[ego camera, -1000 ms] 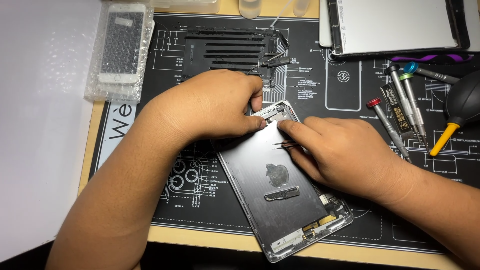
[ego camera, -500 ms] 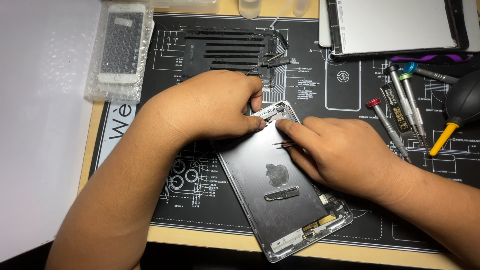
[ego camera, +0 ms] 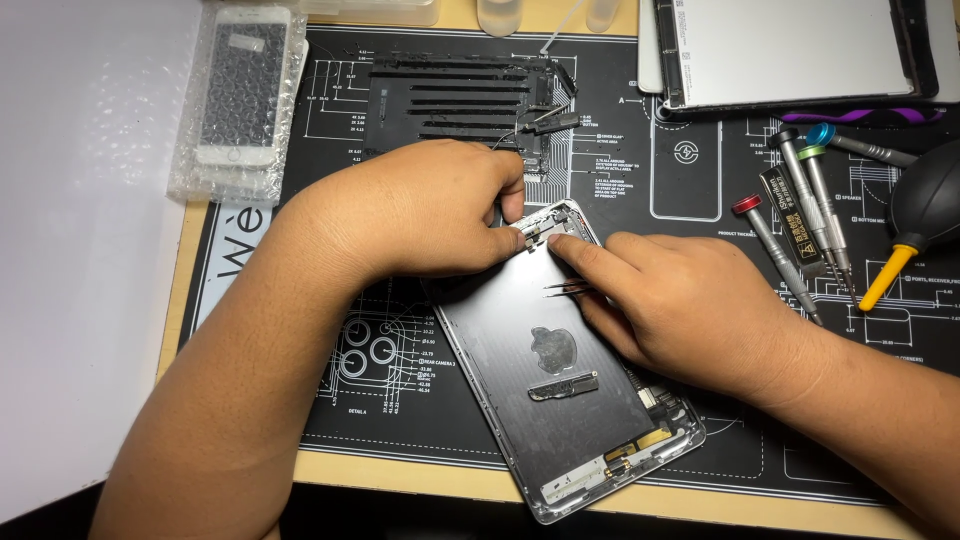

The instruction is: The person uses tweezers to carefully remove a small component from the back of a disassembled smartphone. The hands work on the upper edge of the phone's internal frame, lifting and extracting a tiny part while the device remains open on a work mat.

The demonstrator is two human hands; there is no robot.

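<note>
A: Margins, left to right. Left of the left hand (ego camera: 420, 215): a phone in bubble wrap (ego camera: 240, 95) lies well apart, up and to the left, half on the black work mat (ego camera: 400, 400). Mat below the left forearm carries only printed diagrams. The mat's near edge runs under the lower corner of the tablet shell (ego camera: 555, 370).

B: Right side?

A: Crowded. Past the right hand (ego camera: 680, 305), a row of screwdrivers (ego camera: 800, 210) lies near its knuckles, and a black air blower (ego camera: 925, 205) with a yellow nozzle sits at the far edge. Above the right hand, a white panel (ego camera: 790, 50).

B: Position of the shell relative to the hands?

A: Lies flat, tilted, between and below both hands. Its top corner sits under the fingertips; the long body extends down toward the person, lower right corner just over the mat edge.

B: Left hand pose?

A: Palm down, fingers curled, thumb and fingertips pressed on the shell's top corner. Whether it pinches a part there, I cannot tell.

B: Right hand?

A: Palm down, forefinger extended onto the same corner, touching it. Thin tweezers (ego camera: 568, 289) protrude from under it, closed in its grip.
</note>
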